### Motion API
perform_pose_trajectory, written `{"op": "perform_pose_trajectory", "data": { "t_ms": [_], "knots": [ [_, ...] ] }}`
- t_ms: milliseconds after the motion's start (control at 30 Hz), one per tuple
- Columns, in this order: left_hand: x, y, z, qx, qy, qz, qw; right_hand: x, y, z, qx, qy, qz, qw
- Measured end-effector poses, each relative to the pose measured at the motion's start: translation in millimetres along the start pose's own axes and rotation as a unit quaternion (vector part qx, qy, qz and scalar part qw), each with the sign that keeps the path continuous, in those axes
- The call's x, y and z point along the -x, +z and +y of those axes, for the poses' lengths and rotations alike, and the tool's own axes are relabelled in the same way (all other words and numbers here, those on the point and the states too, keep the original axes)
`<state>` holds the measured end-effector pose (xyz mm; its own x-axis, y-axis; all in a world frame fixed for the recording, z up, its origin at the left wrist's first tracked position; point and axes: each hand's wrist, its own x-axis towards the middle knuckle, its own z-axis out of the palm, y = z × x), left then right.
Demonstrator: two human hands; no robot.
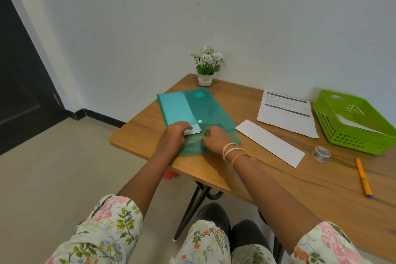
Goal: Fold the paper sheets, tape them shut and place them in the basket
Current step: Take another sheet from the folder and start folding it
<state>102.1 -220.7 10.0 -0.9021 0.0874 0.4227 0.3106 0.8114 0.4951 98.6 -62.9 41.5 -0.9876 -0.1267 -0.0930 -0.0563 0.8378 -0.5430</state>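
Observation:
A teal plastic folder (199,111) lies on the wooden table (267,173) at its left end, with paper inside. My left hand (175,133) pinches the corner of a sheet (195,129) sticking out at the folder's near opening. My right hand (214,139) grips the folder's near edge beside it. A folded white sheet (270,142) lies to the right. Further back is a printed sheet (287,112). A green basket (353,122) at the far right holds folded white paper. A clear tape roll (320,153) sits in front of the basket.
A small potted plant (206,68) with white flowers stands at the table's back corner against the wall. An orange pen (363,177) lies near the front right. A dark door (19,83) is at the left. My knees are under the table's front edge.

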Motion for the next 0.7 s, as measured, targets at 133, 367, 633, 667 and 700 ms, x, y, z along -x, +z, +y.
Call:
{"op": "perform_pose_trajectory", "data": {
  "t_ms": [133, 367, 633, 667, 700],
  "knots": [
    [1.3, 2.2, -2.7, 0.003, 0.034, 0.022, 0.999, -12.8, 9.5, -6.2, -0.077, 0.029, 0.007, 0.997],
    [0.2, 3.8, -5.1, 0.000, 0.037, 0.021, 0.999, -19.0, 15.3, -2.4, -0.188, 0.046, 0.041, 0.980],
    [0.0, 4.3, -5.8, 0.007, 0.045, 0.023, 0.999, -25.2, 17.9, -13.9, -0.332, 0.081, 0.083, 0.936],
    [0.3, 4.8, -5.8, 0.007, 0.046, 0.023, 0.999, -26.5, 19.1, -15.1, -0.324, 0.084, 0.082, 0.939],
    [0.6, 5.1, -5.8, 0.006, 0.047, 0.024, 0.999, -27.3, 19.8, -16.2, -0.313, 0.086, 0.084, 0.942]
  ]
}}
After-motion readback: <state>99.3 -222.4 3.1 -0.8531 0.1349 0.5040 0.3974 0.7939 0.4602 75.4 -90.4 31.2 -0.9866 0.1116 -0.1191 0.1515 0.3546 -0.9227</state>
